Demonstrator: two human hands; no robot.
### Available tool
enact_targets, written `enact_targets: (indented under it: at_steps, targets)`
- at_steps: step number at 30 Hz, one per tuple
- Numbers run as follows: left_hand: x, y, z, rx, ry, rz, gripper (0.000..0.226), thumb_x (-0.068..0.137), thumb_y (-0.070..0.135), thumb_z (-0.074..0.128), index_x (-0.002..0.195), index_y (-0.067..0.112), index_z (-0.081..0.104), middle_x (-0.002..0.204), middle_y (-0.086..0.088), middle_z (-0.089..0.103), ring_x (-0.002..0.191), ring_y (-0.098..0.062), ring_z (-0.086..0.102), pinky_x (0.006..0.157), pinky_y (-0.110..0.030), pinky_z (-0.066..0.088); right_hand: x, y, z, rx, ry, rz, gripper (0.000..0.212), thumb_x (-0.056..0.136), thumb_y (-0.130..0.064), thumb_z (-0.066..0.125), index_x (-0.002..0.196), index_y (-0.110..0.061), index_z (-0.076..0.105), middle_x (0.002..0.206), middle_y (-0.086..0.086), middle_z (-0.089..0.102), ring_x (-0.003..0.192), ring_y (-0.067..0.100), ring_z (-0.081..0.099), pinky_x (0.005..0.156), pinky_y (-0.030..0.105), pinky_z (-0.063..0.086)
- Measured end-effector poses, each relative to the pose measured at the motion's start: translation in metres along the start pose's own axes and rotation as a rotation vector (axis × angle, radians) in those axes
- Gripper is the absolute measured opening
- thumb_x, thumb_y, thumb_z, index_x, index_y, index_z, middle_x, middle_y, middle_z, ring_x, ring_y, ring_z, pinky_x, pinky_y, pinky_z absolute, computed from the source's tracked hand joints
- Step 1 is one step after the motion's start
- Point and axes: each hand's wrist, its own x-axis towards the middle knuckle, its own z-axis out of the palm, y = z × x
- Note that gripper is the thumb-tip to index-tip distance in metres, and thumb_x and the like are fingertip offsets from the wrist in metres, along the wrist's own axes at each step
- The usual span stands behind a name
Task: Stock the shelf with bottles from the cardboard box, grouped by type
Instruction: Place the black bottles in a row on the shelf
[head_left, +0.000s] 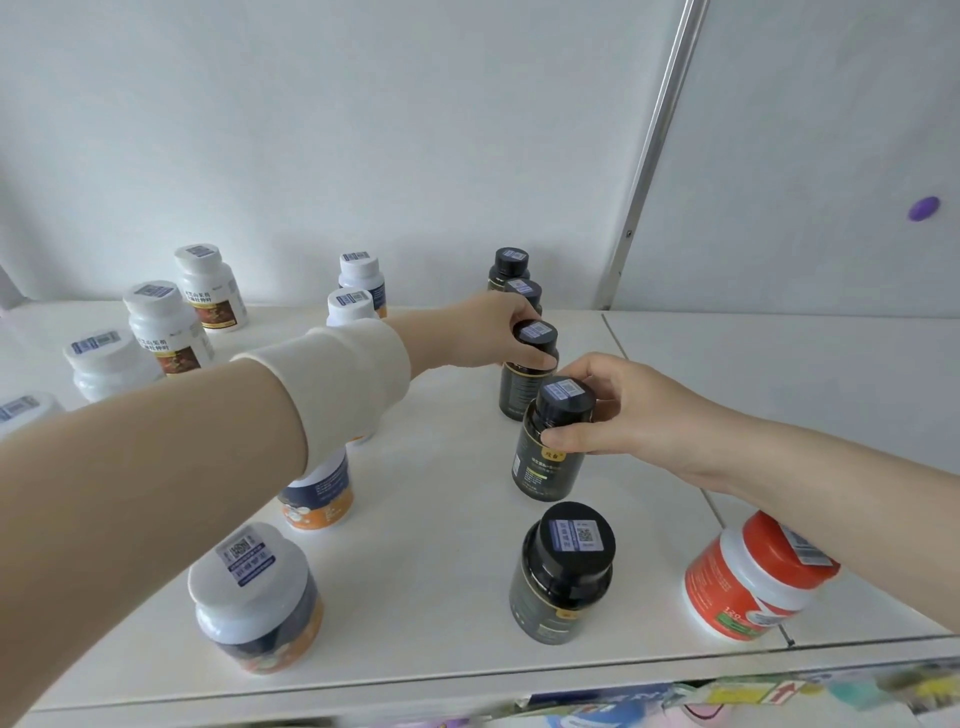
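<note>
Looking down from the head camera onto the white shelf top (441, 493). The left hand (493, 332) reaches across in a cream knitted sleeve (337, 374), and its fingers are curled down round the black screw cap of a dark glossy plastic bottle (522, 389) standing mid-row. It has a firm grip on that cap. The right hand (623, 410) comes in from the right, with its thumb under the cap and its fingers curled over the top. It pinches the neck of a second dark bottle (548, 457), which leans slightly just in front of the first. Whether its base rests on the shelf or sits a touch above, I cannot tell. The black-capped line runs from the rearmost dark bottle (509, 265) by the wall to the front dark bottle (563, 577), which stands free near the shelf edge. To the left, well apart, stand white bottles with brown labels (210, 286). Nearer are white-lidded jars with blue and orange labels (260, 597). A red and white tub (753, 577) stands alone at the right front, under the right forearm.
</note>
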Motion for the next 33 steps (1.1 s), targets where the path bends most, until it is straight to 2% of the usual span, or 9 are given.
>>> enact_targets:
  at_steps: [5, 12, 17, 21, 24, 27, 30, 33]
  targets:
    - [0.0025, 0.0003, 0.0005, 0.021, -0.009, 0.007, 0.042, 0.082, 0.026, 0.07, 0.115, 0.003, 0.058, 0.108, -0.01, 0.061, 0.088, -0.017, 0.052, 0.068, -0.02, 0.041, 0.0034, 0.0013, 0.0048, 0.006, 0.018, 0.005, 0.035, 0.07, -0.003, 0.076, 0.092, -0.02, 0.054, 0.093, 0.001, 0.063, 0.069, 0.007, 0.06, 0.057, 0.01, 0.049]
    - [0.0042, -0.002, 0.0012, 0.044, -0.003, 0.02, 0.044, 0.081, 0.029, 0.071, 0.116, 0.009, 0.054, 0.099, 0.001, 0.056, 0.088, -0.014, 0.051, 0.066, -0.013, 0.037, 0.0031, 0.0038, 0.0084, -0.046, 0.019, 0.013, 0.038, 0.069, -0.004, 0.077, 0.092, -0.021, 0.053, 0.096, 0.002, 0.062, 0.068, 0.005, 0.058, 0.055, 0.007, 0.047]
    - [0.006, -0.0023, 0.0019, 0.063, -0.004, 0.023, 0.041, 0.081, 0.031, 0.07, 0.114, 0.013, 0.053, 0.085, 0.012, 0.049, 0.082, -0.01, 0.048, 0.061, -0.01, 0.035, 0.005, 0.002, 0.0088, -0.1, 0.007, 0.02, 0.039, 0.068, -0.008, 0.079, 0.09, -0.025, 0.052, 0.097, 0.0, 0.061, 0.07, 0.004, 0.058, 0.056, 0.005, 0.047]
    - [0.0057, -0.0027, 0.0015, 0.069, -0.001, 0.028, 0.038, 0.081, 0.031, 0.07, 0.111, 0.016, 0.052, 0.081, 0.017, 0.047, 0.072, 0.0, 0.045, 0.054, -0.003, 0.036, 0.0051, 0.0012, 0.0098, -0.137, -0.002, 0.011, 0.04, 0.067, -0.011, 0.081, 0.089, -0.027, 0.052, 0.09, -0.007, 0.061, 0.065, -0.005, 0.057, 0.056, 0.002, 0.044]
    - [0.005, -0.0024, 0.0008, 0.064, 0.0, 0.026, 0.04, 0.081, 0.031, 0.07, 0.113, 0.014, 0.052, 0.082, 0.016, 0.047, 0.078, -0.007, 0.048, 0.055, -0.005, 0.035, 0.0043, 0.0002, 0.0087, -0.17, -0.015, 0.002, 0.043, 0.064, -0.011, 0.082, 0.089, -0.029, 0.051, 0.087, -0.011, 0.061, 0.062, -0.012, 0.057, 0.054, 0.0, 0.042]
    - [0.0048, -0.0026, 0.0013, 0.066, -0.005, 0.023, 0.041, 0.082, 0.03, 0.069, 0.115, 0.013, 0.052, 0.086, 0.012, 0.05, 0.085, -0.011, 0.048, 0.059, -0.008, 0.035, 0.0027, -0.0003, 0.0086, -0.268, -0.037, -0.018, 0.046, 0.064, -0.011, 0.083, 0.088, -0.031, 0.049, 0.088, -0.014, 0.06, 0.074, -0.007, 0.055, 0.057, -0.002, 0.041]
    - [0.0055, -0.0028, 0.0013, 0.066, -0.01, 0.027, 0.043, 0.082, 0.028, 0.069, 0.117, 0.011, 0.051, 0.097, 0.004, 0.052, 0.087, -0.013, 0.049, 0.059, -0.007, 0.037, 0.0021, -0.0001, 0.0088, -0.309, -0.054, -0.036, 0.046, 0.065, -0.009, 0.081, 0.089, -0.031, 0.048, 0.087, -0.015, 0.06, 0.076, -0.005, 0.055, 0.059, -0.002, 0.041]
    - [0.0054, -0.0024, 0.0013, 0.065, -0.016, 0.022, 0.044, 0.082, 0.026, 0.069, 0.119, 0.009, 0.051, 0.1, 0.002, 0.053, 0.087, -0.014, 0.05, 0.061, -0.01, 0.037, 0.0028, -0.001, 0.0084, -0.342, -0.064, -0.033, 0.047, 0.066, -0.011, 0.081, 0.095, -0.03, 0.049, 0.09, -0.014, 0.061, 0.081, -0.003, 0.056, 0.061, -0.001, 0.041]
